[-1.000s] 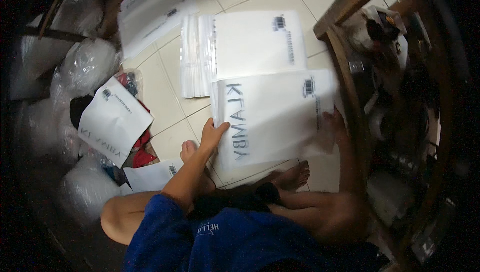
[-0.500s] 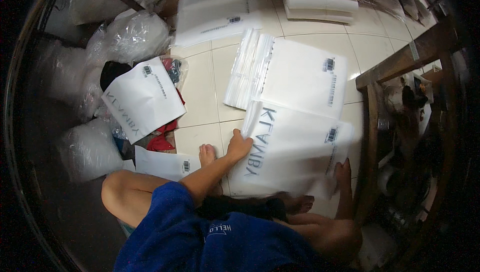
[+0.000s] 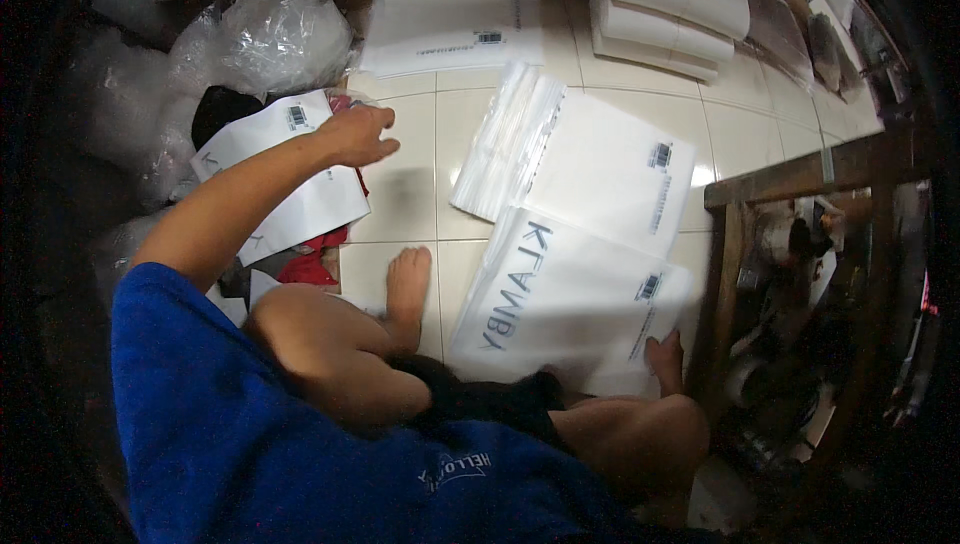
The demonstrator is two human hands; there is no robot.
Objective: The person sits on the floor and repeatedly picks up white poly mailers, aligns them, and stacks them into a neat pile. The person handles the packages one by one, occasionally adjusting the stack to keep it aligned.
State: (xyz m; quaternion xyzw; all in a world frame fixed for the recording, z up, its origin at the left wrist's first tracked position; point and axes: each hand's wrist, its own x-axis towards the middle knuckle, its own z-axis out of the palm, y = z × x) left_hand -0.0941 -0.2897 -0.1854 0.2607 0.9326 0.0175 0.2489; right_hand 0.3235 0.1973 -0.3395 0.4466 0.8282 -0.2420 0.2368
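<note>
My left hand (image 3: 364, 137) is stretched out over the right edge of a white printed sheet or bag (image 3: 290, 199) at the left. Its fingers are apart, and nothing shows in them. Close to my legs on the right lies a flat white plastic bag (image 3: 580, 299), printed with dark letters and a barcode. My right hand (image 3: 665, 359) grips that bag's right edge, thumb on top; the fingers beneath are hidden. Just beyond, partly under it, is a stack of similar white bags (image 3: 610, 164), with folded edges bunched along its left side.
White printed bags (image 3: 450, 24) lie on the tiles at the back. Folded white stacks (image 3: 665, 19) stand back right. Clear plastic bundles (image 3: 280, 39) and red cloth (image 3: 310, 266) are at the left. A wooden frame (image 3: 800, 169) stands close on the right. My bare foot (image 3: 408, 284) rests on the floor.
My left hand has let go of the near bag's left edge and swung left and away from me. The near bag now lies flatter, with my right hand still at its right edge.
</note>
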